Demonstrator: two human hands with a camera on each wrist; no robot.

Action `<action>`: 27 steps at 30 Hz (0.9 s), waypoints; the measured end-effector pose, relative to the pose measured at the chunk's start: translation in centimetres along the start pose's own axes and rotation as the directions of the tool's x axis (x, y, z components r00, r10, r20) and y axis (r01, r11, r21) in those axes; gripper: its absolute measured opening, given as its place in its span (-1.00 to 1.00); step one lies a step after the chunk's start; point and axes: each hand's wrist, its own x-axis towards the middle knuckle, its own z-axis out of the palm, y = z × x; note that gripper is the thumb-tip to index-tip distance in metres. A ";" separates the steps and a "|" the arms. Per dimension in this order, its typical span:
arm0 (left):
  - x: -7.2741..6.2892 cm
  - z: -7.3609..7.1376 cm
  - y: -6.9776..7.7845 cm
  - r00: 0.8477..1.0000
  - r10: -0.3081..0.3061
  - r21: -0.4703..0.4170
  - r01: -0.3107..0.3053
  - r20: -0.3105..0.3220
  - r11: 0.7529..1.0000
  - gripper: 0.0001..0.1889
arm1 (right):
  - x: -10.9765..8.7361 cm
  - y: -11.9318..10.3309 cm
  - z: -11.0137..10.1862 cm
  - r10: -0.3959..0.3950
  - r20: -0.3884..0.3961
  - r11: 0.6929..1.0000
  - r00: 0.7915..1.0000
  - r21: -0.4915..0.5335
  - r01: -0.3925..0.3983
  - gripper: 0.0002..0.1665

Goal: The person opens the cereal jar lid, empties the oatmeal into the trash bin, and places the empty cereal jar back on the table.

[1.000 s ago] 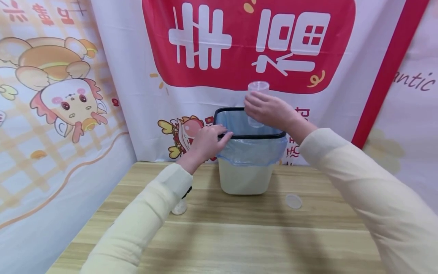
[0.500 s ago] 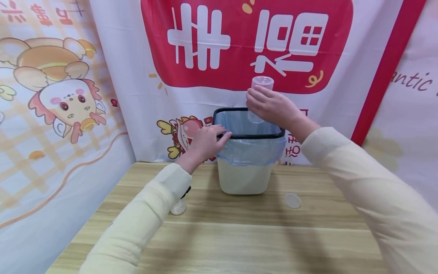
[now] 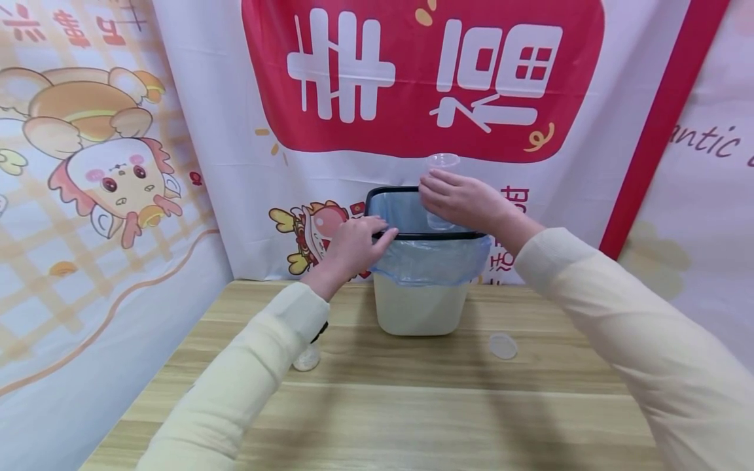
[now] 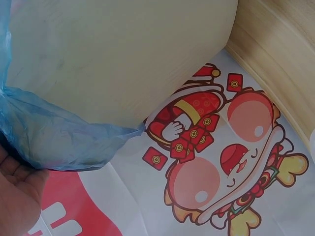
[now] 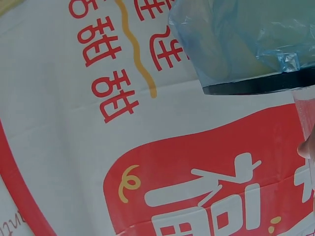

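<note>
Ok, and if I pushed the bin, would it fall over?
Maybe: the bin narrows downward, so a high push could tip it. It looks like smooth plastic, so it's probably light and fairly stiff.

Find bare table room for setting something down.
Widest is the table in front of the bin and round lid, between the left sleeve and right sleeve; a smaller patch lies right of the lid. Crowded: the bin's rim, with the left hand on it and the right hand holding a clear cup, and the whitish object beside the left sleeve.
</note>
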 end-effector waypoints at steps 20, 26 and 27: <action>0.0 0.1 0.0 1.000 0.014 -0.004 -0.014 -0.006 1.000 -0.60 | -1.0 0.2 0.1 0.287 -0.020 0.948 0.958 0.149 -0.281 -0.13; -0.1 0.0 -0.1 1.000 0.010 -0.013 -0.010 -0.005 1.000 -0.60 | -1.4 0.0 0.3 0.366 0.016 0.901 0.930 0.244 -0.359 -0.10; 0.0 0.0 -0.1 1.000 0.011 -0.015 -0.011 -0.004 1.000 -0.60 | -1.5 0.0 0.3 0.382 0.026 0.887 0.924 0.271 -0.375 -0.10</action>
